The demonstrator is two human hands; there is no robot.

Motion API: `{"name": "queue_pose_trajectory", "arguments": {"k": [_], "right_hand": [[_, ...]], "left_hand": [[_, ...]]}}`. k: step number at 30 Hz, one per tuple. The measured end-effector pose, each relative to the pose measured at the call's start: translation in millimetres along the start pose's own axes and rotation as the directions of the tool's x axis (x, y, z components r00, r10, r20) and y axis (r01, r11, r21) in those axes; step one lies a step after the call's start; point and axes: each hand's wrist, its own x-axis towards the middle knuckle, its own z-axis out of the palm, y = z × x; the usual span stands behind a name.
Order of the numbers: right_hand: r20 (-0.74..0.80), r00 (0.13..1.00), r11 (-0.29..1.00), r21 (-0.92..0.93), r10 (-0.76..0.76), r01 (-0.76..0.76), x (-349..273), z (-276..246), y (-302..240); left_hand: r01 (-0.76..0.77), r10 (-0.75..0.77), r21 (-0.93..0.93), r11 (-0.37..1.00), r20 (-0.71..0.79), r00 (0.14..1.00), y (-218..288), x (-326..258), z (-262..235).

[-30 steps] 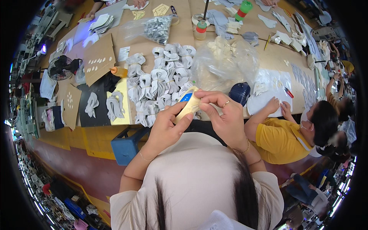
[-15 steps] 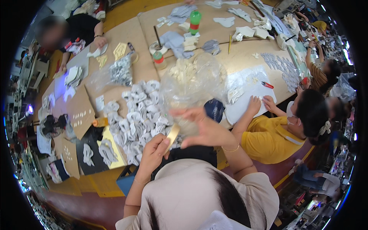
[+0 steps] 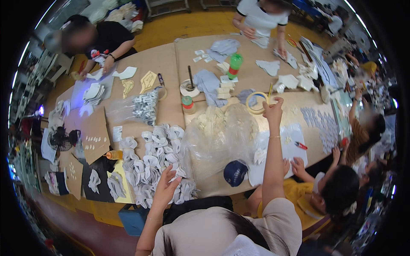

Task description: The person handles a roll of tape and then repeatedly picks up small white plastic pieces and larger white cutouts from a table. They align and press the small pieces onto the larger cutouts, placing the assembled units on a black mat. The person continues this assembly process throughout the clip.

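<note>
My right hand (image 3: 273, 112) is stretched far out over the table, its fingers closed on the edge of a cream roll of tape (image 3: 248, 105). A pencil (image 3: 270, 88) lies just beyond that roll. My left hand (image 3: 167, 187) has its fingers apart and holds nothing. It hovers over the near part of a big heap of bundled light grey fabric pieces (image 3: 160, 147). To the right of this heap, a clear plastic bag (image 3: 213, 145) full of cream pieces lies between my two arms. A navy cap (image 3: 235, 173) sits near the table edge, left of my right forearm.
A person in yellow (image 3: 299, 198) works close on my right, beside a white sheet (image 3: 290, 136) with red snips (image 3: 301, 146). Across the table are a person in black (image 3: 113, 38) and one in white (image 3: 260, 17). A green bottle (image 3: 235, 66) stands at the back.
The tape roll has gone from my left hand to my right, which has reached far forward and right. My left hand has opened and dropped slightly. A person in white now shows across the table.
</note>
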Motion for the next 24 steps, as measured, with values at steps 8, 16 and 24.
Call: {"name": "queue_pose_trajectory", "arguments": {"k": [8,16,24], "right_hand": [[-0.192,0.964,0.979,0.118,0.184,-0.164,136,32,33],[0.057,0.998,0.929,0.370,-0.030,0.007,78,11,34],[0.046,0.981,0.886,0.439,-0.191,0.152,-130,-20,-58]], "left_hand": [[0.041,-0.037,0.059,0.997,-0.075,0.996,-47,-12,-3],[-0.186,0.139,0.422,0.887,0.141,0.980,-44,-58,-25],[-0.252,0.127,0.625,0.739,0.238,0.963,-111,-130,-106]]}}
